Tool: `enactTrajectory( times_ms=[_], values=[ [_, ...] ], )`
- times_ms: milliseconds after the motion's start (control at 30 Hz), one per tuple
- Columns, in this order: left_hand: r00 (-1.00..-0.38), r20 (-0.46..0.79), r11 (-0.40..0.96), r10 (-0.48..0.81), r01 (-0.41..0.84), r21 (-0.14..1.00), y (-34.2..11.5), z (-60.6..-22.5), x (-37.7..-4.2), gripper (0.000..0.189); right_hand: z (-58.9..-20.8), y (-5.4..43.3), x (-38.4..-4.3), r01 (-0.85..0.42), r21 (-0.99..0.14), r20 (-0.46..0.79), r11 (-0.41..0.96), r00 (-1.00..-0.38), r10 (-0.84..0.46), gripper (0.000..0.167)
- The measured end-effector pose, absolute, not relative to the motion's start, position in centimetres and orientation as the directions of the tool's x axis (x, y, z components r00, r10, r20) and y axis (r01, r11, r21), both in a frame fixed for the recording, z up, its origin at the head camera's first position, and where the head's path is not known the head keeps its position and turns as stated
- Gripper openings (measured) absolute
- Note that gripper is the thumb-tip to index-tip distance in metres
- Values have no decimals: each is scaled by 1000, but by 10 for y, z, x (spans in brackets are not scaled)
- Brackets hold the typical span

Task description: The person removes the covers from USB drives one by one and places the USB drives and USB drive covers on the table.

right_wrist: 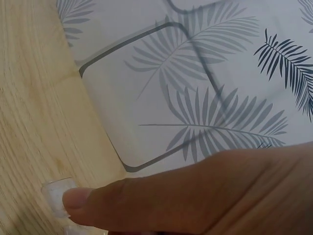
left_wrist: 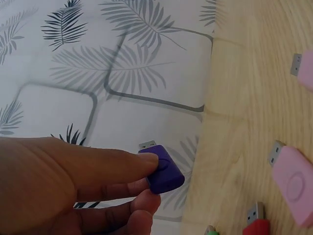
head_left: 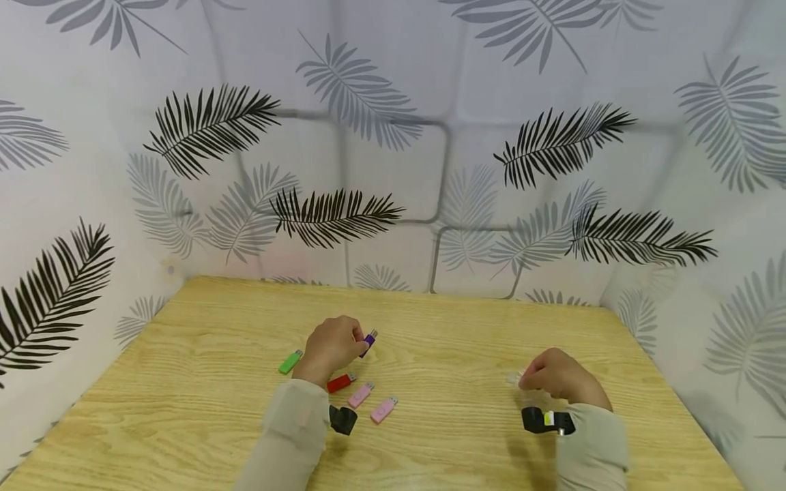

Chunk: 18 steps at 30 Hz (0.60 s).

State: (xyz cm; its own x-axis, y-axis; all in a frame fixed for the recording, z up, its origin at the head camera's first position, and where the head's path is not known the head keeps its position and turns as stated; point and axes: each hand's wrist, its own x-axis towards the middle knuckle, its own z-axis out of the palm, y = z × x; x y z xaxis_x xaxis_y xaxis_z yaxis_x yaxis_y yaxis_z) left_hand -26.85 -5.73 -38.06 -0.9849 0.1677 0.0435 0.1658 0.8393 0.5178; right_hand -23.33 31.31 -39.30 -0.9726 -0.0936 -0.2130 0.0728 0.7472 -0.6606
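Note:
Between thumb and fingers my left hand (head_left: 331, 348) pinches a purple USB stick (left_wrist: 168, 175), its metal plug (left_wrist: 147, 145) bare. On the table beside that wrist lie a green USB stick (head_left: 290, 362), a red one (head_left: 340, 383) and two pink ones, a nearer pink stick (head_left: 383, 410) and a farther pink stick (head_left: 359, 395). Over on the right, my right hand (head_left: 557, 375) pinches a small clear plastic piece (right_wrist: 56, 196), apparently a cap, at its thumb tip. Another clear bit (right_wrist: 76, 230) shows under the thumb, mostly hidden.
The wooden table (head_left: 448, 361) runs back to a fabric backdrop (head_left: 393, 252) printed with leaves, which also closes off both sides. Black wrist cameras, a left one (head_left: 342, 420) and a right one (head_left: 546, 420), sit at the sleeve cuffs.

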Motion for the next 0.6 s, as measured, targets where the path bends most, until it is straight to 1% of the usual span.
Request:
enactTrajectory(
  times_ms=[100,300,500,600],
  values=[
    [-984,34,845,174,167,508,-58,-386,-271,16,-395,312,-235,96,-669,-242,737,-966,-94,9],
    [-985,24,855,172,161,494,-55,-399,-276,17,-396,309,-238,91,-665,-254,741,-961,-110,12],
    [-986,9,878,168,154,452,-48,-411,-281,13,-399,308,-239,94,-680,-268,727,-955,-127,32],
    [-986,16,886,164,154,437,-46,-416,-283,12,-401,307,-238,100,-694,-276,713,-952,-135,34]
  ],
)
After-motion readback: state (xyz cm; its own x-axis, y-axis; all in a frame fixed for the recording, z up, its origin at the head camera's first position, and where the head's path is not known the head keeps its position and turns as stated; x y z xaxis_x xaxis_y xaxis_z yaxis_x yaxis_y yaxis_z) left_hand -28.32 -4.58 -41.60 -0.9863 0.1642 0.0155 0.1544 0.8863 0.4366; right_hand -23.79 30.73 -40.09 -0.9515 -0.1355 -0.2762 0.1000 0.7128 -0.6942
